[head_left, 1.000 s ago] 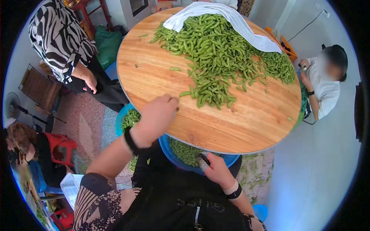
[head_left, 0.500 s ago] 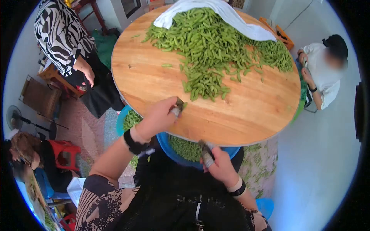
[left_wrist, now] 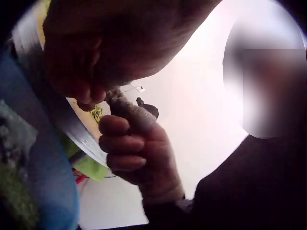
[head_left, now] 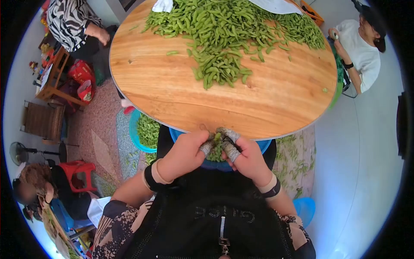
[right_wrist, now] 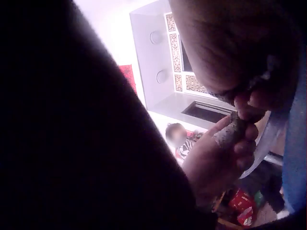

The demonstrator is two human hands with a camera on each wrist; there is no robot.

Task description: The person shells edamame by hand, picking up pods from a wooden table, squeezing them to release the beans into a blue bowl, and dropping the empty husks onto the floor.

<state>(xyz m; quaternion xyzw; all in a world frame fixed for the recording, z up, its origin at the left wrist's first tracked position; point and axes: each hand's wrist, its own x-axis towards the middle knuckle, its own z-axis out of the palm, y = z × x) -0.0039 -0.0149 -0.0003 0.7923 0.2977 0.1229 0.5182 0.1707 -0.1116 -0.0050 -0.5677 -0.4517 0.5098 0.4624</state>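
Observation:
Over the blue basin [head_left: 266,146] at the table's near edge, my two hands meet, fingertips close together. A green soybean pod [head_left: 217,137] shows between them. My left hand [head_left: 185,152] pinches it from one side, its thumb wrapped in grubby tape. From the other side my right hand [head_left: 249,159] pinches at it too, with tape around the thumb and a finger. Green beans [head_left: 214,156] lie in the basin below, partly hidden by the hands. In the left wrist view the right hand's fingers [left_wrist: 125,143] are curled. A large heap of pods [head_left: 224,41] covers the far tabletop.
The round wooden table [head_left: 172,103] stands in front of me, a white cloth [head_left: 276,6] over part of the heap. A turquoise basin [head_left: 134,137] of green pods stands on the floor at left. Other people are at both sides; pods litter the floor at right.
My left hand has come back from the table toward me with a pod and met the right hand over the basin. The head view has tipped downward.

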